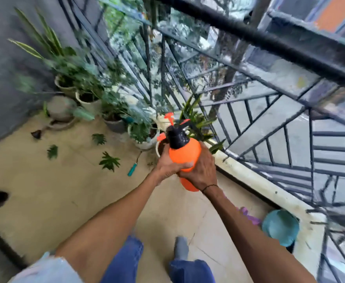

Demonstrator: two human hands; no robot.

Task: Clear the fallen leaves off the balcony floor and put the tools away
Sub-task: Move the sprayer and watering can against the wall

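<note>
Both hands clasp an orange plastic spray bottle (185, 155) at mid-balcony, the left hand (168, 164) curled round its near side and the right hand (201, 170) wrapped over its smooth, rounded body below the black pump cap. Three jagged green fallen leaves (109, 161) lie on the pale, cracked concrete floor (55, 190) — sweeping looks not yet done. A teal-handled hand tool (132, 169) lies loose beside the potted plants (114, 111) along the dark metal railing (269, 123); a teal bowl (280, 226) sits by the kerb — tools seemingly still to stow
</note>
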